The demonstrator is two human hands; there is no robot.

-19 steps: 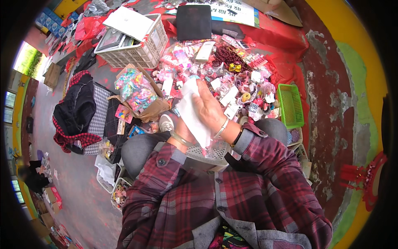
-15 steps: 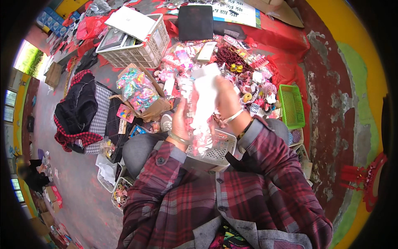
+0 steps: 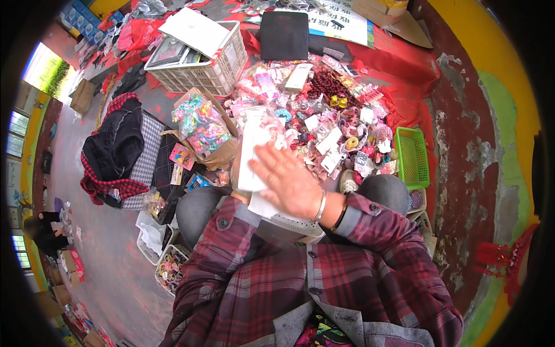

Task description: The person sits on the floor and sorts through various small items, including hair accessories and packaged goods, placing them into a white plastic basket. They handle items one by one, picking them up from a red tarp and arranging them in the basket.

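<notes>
A long white card (image 3: 249,151) stands in front of me, with clear plastic and pink pieces around its upper end. My left hand (image 3: 236,172) is behind the card and holds it up; its fingers are mostly hidden. Flat across the card's right side lies my right hand (image 3: 289,184), fingers stretched and slightly blurred. Beneath my hands, a pale perforated basket (image 3: 298,224) sits between my knees. Just beyond them spreads a pile of hair ties and packaged trinkets (image 3: 324,124), largely pink, with white tags among them.
A green basket (image 3: 411,159) is at the right of the pile. At the left are a carton (image 3: 225,151) of colourful bagged pieces and a dark jacket (image 3: 118,144). A beige crate (image 3: 199,78) with papers stands farther back, near a black flat box (image 3: 284,36). Another person (image 3: 46,234) is at far left.
My right hand has come off the card's upper end and now lies flat across it. The card has moved left and turned its plain white side toward me, hiding most of the pink pieces.
</notes>
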